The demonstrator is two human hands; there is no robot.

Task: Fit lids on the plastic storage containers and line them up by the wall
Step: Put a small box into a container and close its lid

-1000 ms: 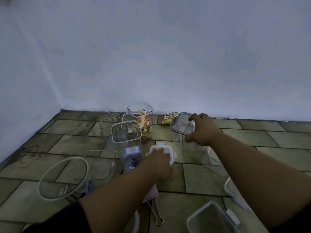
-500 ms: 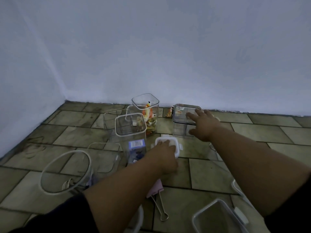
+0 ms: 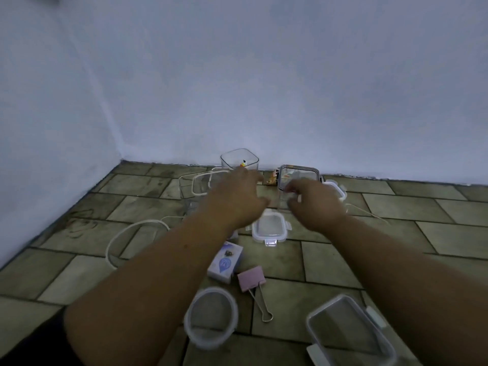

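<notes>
A clear square container (image 3: 286,198) with a dark-rimmed lid (image 3: 298,173) stands near the wall. My right hand (image 3: 315,203) is at its near side, fingers curled over the lid's front edge. My left hand (image 3: 236,198) hovers with relaxed, spread fingers over a white-rimmed open container (image 3: 196,184), holding nothing. Behind it a tall open container (image 3: 239,158) with colourful contents stands against the wall. A small square clip lid (image 3: 269,228) lies on the floor between my wrists.
On the tiled floor lie a large round white-rimmed container (image 3: 116,241), a round tub (image 3: 211,319), a rectangular tub (image 3: 348,331), a blue-white box (image 3: 225,262), a pink binder clip (image 3: 250,278), a snack packet (image 3: 272,178) and another lid (image 3: 338,187).
My left hand let go of the small square lid and moved forward over the open containers. My right hand drew back from the lid's top to its front edge. The camera tipped down.
</notes>
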